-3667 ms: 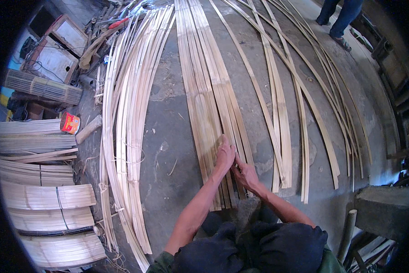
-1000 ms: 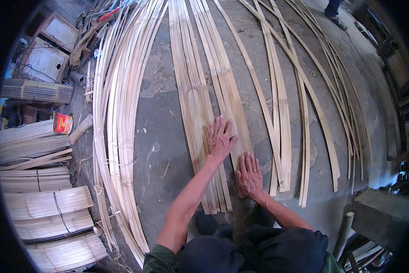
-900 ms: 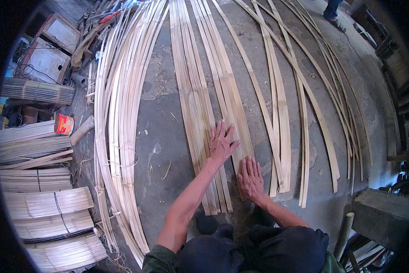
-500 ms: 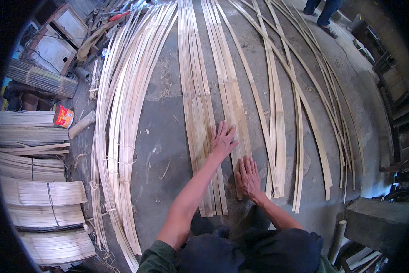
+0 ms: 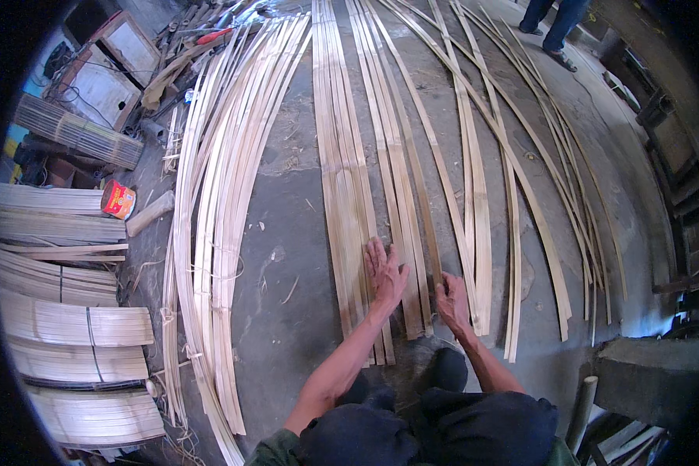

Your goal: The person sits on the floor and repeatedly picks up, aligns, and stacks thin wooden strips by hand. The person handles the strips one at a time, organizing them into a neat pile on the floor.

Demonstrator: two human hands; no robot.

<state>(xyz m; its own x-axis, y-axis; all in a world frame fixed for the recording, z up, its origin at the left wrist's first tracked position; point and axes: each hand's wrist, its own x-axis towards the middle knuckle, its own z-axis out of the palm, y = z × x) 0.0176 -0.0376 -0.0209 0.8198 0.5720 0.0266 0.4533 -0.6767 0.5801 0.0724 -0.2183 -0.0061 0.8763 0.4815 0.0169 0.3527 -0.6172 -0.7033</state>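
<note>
Wooden strip (image 5: pixel 426 210) | end seemingly pinched in right hand (image 5: pixel 453 301) | left hand (image 5: pixel 386 273) flat, over strip group (image 5: pixel 345 179) leftward

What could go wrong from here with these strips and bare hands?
Splinters: the right hand, ungloved, pinches a narrow strip near its end.
Snagging: that strip lies close beside the neighbouring strips, so moving it might drag them.
Disarray: the left hand rests at the edge of a flat row of strips; a sideways push could spread it.
</note>
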